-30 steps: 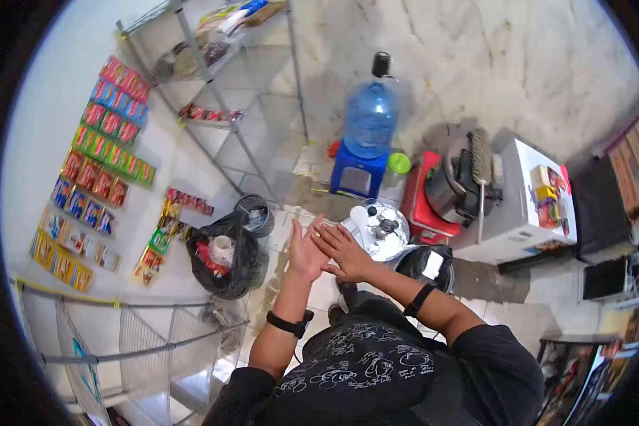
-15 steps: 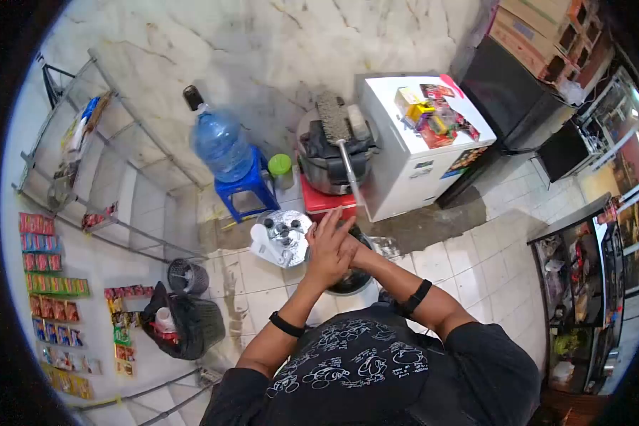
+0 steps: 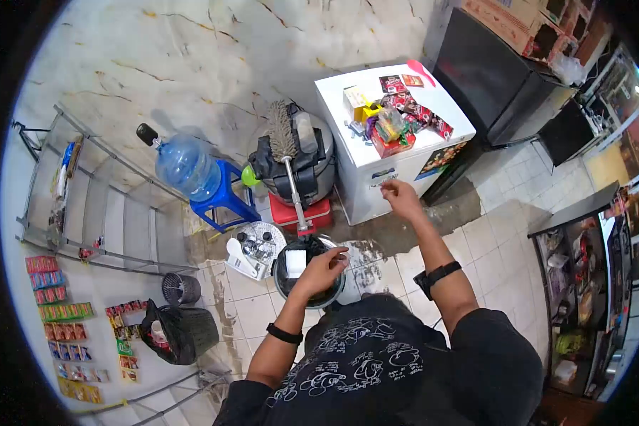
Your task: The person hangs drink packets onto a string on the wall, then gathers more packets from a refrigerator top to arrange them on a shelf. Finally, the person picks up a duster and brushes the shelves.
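My left hand (image 3: pixel 321 272) hovers over a round bucket (image 3: pixel 339 291) with dark material inside; its fingers are loosely bent and apart, holding nothing I can see. A white rectangular piece (image 3: pixel 296 264) lies in the bucket beside that hand. My right hand (image 3: pixel 402 199) is raised in front of the white chest-like appliance (image 3: pixel 369 186), its fingers partly curled with the tips apart and nothing visible between them. Left of the bucket sit a silvery round item (image 3: pixel 268 236) and a white handled object (image 3: pixel 243 260). A grey fluffy duster (image 3: pixel 282 135) leans with its metal handle towards the bucket.
Packets (image 3: pixel 397 117) lie on the white appliance. A blue water bottle (image 3: pixel 188 170) rests on a blue stool (image 3: pixel 228 202). A large round container (image 3: pixel 319 142) stands on a red base (image 3: pixel 312 213). Wire racks and a lined bin (image 3: pixel 204 334) are at left, a glass-front cabinet (image 3: pixel 568 305) at right.
My hands were together over the bucket and have separated. The right has moved right and up towards the white appliance; the left stays over the bucket. The view has shifted to the right.
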The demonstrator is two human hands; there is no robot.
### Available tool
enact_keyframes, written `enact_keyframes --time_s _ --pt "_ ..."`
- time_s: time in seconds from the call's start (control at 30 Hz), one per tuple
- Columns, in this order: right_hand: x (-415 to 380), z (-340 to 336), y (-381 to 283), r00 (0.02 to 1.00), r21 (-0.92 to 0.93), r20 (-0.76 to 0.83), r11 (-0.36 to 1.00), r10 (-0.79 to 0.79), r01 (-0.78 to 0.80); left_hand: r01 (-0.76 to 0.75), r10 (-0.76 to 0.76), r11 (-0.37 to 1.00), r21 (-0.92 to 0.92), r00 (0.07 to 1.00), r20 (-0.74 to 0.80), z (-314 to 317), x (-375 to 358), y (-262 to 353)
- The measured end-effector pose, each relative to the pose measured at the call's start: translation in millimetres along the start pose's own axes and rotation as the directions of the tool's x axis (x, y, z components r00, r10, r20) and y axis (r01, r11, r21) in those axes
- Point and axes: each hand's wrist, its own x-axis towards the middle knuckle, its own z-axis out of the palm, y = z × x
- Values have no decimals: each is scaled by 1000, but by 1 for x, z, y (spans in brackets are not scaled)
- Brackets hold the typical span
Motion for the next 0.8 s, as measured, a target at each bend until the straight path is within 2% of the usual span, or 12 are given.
enact_keyframes --time_s 0.1,0.27,0.4,0.43,0.5,0.53,0.57,0.6,0.67,0.7,0.73,0.8 --pt "10 -33 -14 992 -56 -120 998 -31 25 -8 6 999 -33 999 -50 -4 27 11" --pt "66 -88 11 952 -208 -283 977 -114 55 -44 30 993 -110 991 -128 5 61 25" --pt "153 -123 57 935 -301 -274 944 -224 138 -37 2 978 -205 986 -168 21 95 37" --pt "177 -129 64 930 -388 -253 908 -267 155 -19 -13 987 -158 980 -197 22 105 50" --pt "216 -136 68 909 -539 -204 817 -362 204 20 -86 975 -223 952 -294 33 138 46" --pt "237 -143 70 953 -550 -70 809 -294 209 55 -154 957 -284 928 -340 42 152 48" --pt "250 -141 76 956 -608 -86 775 -280 172 -11 -127 949 -315 900 -416 52 167 49" --pt "263 -136 80 957 -662 -106 738 -269 134 8 -153 945 -326 894 -421 57 180 58" --pt "276 -141 63 996 -728 22 682 -84 73 -27 -114 943 -330 909 -401 71 199 76" --pt "288 -140 64 997 -713 75 698 -8 59 5 -122 953 -303 922 -367 76 208 83" --pt "296 -138 66 994 -757 111 648 11 77 2 -125 952 -305 914 -386 79 214 89" --pt "310 -137 64 963 -744 231 663 137 84 0 -104 939 -344 953 -284 83 221 99"
